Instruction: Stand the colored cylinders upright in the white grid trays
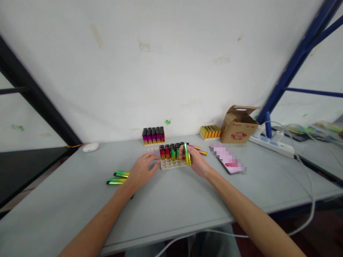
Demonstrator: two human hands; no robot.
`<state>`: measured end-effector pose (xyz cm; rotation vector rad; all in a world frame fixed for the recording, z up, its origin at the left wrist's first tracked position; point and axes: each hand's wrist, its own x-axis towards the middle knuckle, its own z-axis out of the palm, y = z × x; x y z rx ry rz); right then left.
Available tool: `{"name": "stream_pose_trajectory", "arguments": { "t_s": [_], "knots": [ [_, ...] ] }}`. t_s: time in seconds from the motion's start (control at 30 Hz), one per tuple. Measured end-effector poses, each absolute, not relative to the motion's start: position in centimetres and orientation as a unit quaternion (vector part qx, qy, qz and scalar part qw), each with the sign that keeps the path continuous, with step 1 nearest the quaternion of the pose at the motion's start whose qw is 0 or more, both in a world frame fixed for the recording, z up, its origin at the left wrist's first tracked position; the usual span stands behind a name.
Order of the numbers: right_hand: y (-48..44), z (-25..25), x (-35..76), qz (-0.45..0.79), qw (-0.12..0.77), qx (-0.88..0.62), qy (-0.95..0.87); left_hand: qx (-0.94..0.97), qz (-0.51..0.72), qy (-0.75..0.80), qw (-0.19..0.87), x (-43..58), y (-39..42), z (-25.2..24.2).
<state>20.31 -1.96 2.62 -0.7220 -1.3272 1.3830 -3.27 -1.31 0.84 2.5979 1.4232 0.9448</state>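
Note:
In the head view, my right hand [197, 162] is closed on a shiny green-and-yellow tube [187, 155], held nearly upright over the right part of a white tray with holes [173, 164]. Red and green metallic tubes with black tops [167, 152] stand in the tray's back rows, and its front holes are bare. My left hand [144, 168] is beside the tray's left edge, fingers slightly bent and apart, with nothing seen in them. Partly behind my left wrist, several green-and-yellow tubes [115, 181] lie on the table.
Purple tubes [153, 136] stand in a block by the wall. Yellow tubes [210, 132] fill another tray beside an open cardboard box [238, 128]. Pink and yellow tubes [201, 152] lie near a phone [227, 160]. A power strip [272, 145] and a white case [90, 147] are farther out.

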Motion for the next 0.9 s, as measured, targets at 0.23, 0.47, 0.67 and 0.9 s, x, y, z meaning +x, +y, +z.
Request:
{"name": "stream_pose_trajectory", "arguments": {
  "t_s": [0.23,0.47,0.67,0.9],
  "knots": [
    [-2.6,3.0,21.1,0.226,0.511,-0.349,-0.752,0.845,0.288,0.451,0.019,-3.5,-0.9,0.3],
    [-2.4,1.7,20.1,0.05,0.419,-0.345,-0.838,0.847,0.277,0.452,0.024,-3.4,-0.9,0.3],
    [-2.2,1.2,19.3,0.015,0.443,-0.342,-0.829,0.85,0.268,0.453,0.022,-3.4,-0.9,0.3],
    [-1.6,1.2,19.0,-0.099,0.413,-0.365,-0.829,0.851,0.27,0.45,0.028,-3.4,-0.8,0.2]
  ]
}}
